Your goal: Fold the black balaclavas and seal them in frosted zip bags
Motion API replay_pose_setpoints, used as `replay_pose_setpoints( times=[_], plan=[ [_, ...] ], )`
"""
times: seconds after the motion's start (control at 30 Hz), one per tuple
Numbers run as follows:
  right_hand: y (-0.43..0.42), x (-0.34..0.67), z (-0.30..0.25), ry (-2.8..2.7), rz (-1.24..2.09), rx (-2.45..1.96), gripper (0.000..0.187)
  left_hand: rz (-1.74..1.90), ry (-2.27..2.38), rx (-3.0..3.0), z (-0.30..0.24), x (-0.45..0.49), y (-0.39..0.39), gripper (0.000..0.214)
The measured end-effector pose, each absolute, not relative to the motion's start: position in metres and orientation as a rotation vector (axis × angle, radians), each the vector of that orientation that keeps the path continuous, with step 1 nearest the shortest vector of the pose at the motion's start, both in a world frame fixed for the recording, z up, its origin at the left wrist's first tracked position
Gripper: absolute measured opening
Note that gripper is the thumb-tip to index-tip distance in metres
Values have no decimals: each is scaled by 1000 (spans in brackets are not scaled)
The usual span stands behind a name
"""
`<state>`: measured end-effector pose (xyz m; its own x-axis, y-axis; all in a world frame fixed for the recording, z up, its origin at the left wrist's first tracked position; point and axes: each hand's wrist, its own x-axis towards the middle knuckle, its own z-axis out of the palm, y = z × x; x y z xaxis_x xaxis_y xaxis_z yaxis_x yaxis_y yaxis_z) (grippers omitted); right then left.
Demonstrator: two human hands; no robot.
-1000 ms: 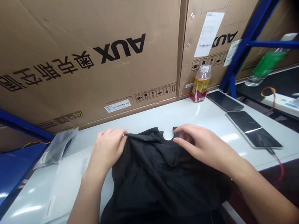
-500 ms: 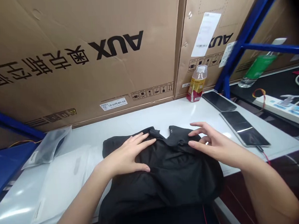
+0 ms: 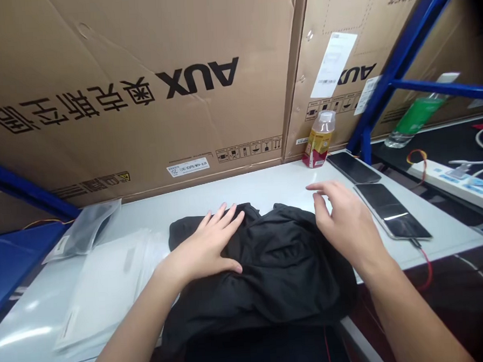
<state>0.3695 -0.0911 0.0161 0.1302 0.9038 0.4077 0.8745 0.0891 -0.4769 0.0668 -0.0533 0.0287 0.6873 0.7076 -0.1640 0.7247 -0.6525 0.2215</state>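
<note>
A black cloth garment [image 3: 286,270] lies rumpled across the front of the white table, its lower part hanging over the near edge. A notch shows in its far edge, and its exact kind cannot be made out. My left hand [image 3: 208,242] rests flat on its left part, fingers spread and thumb out to the side. Over the right end of the cloth, my right hand [image 3: 343,219] is raised with bent fingers, the index finger pointing left. Nothing shows between its thumb and index finger; the other fingers are partly hidden.
Clear plastic bags [image 3: 105,280] lie on the left of the white table [image 3: 266,188]. Large cartons [image 3: 142,132] wall off the back. A drink bottle [image 3: 319,139] and two phones [image 3: 392,211] [image 3: 354,167] stand or lie right. Beyond the blue frame [image 3: 400,48] is a power strip [image 3: 460,177].
My right hand has lifted off the garment's far right edge, its fingers curling more. The cloth near the notch is now more bunched. My left hand stays on the garment; the view has shifted slightly.
</note>
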Motion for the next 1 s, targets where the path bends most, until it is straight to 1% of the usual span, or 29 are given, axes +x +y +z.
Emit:
replay_pose_setpoints(
  times=[0.07, 0.13, 0.2, 0.27, 0.37, 0.43, 0.47, 0.57, 0.63, 0.83, 0.93, 1.0],
  plan=[
    [-110, 351, 10, -1836, 30, -1535, 35, 65, 1188, 2693, 29, 67, -77, 92],
    [-126, 336, -1, -2073, 69, -1444, 42, 114, 1223, 2710, 21, 62, -101, 86],
    [-135, 329, -17, -2258, 119, -1490, 54, 81, 1269, 2691, 6, 54, -119, 93],
    [-137, 330, -32, -2324, 159, -1592, 66, 50, 1333, 2648, -11, 43, -129, 102],
    [-130, 337, -45, -2314, 178, -1669, 71, 36, 1388, 2580, -23, 30, -128, 112],
    [-123, 340, -46, -2324, 189, -1651, 71, 40, 1388, 2551, -18, 29, -122, 116],
    [-120, 340, -44, -2337, 199, -1630, 71, 56, 1397, 2544, -14, 31, -117, 114],
    [-111, 337, -39, -2372, 227, -1588, 70, 133, 1478, 2537, -2, 45, -98, 83],
    [-107, 336, -39, -2370, 237, -1600, 70, 144, 1506, 2529, -3, 55, -84, 72],
    [-104, 352, -50, -2133, 247, -1812, 68, 158, 1607, 2530, -28, 61, -57, 87],
    [-99, 365, -49, -2036, 321, -1761, 61, 181, 1542, 2585, -25, 56, -68, 83],
    [-90, 372, -44, -1910, 287, -1745, 56, 157, 1485, 2595, -18, 53, -85, 78]
  ],
)
